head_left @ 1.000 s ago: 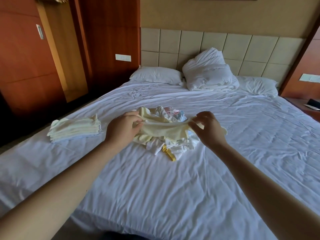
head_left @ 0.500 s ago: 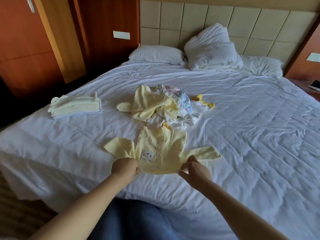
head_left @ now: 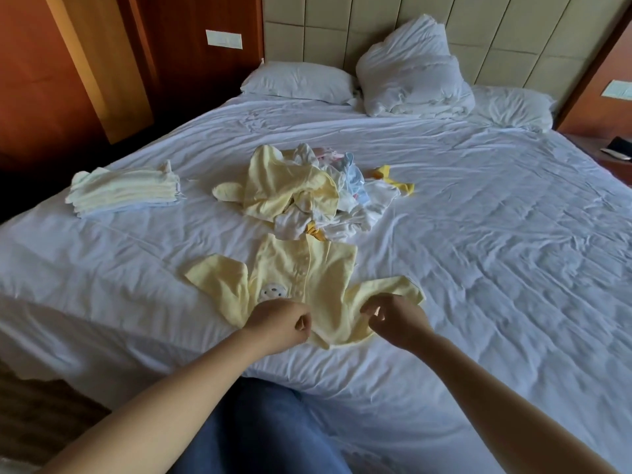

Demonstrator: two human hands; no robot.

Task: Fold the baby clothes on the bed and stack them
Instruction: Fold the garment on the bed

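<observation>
A pale yellow baby shirt (head_left: 307,275) with snap buttons and a small round face patch lies spread flat on the white bed sheet (head_left: 478,268), sleeves out to both sides. My left hand (head_left: 280,319) rests on its near hem with the fingers curled, thumb and forefinger pinched at the cloth. My right hand (head_left: 393,318) hovers over the near right corner beside the right sleeve, its fingers loosely bent and apart, holding nothing. Behind the shirt is a heap of unfolded baby clothes (head_left: 307,189) in yellow, white, pink and blue. A stack of folded clothes (head_left: 126,191) sits at the left.
Two pillows (head_left: 301,82) and a bunched white duvet (head_left: 410,66) lie against the padded headboard. A wooden wall panel stands to the left, and a nightstand (head_left: 612,152) to the far right. The bed's near edge runs just below my hands, with my blue-trousered leg (head_left: 260,432) against it.
I drew the yellow shirt out of the heap, pulled it toward me and laid it flat. My right hand has now let go of the hem and lifted.
</observation>
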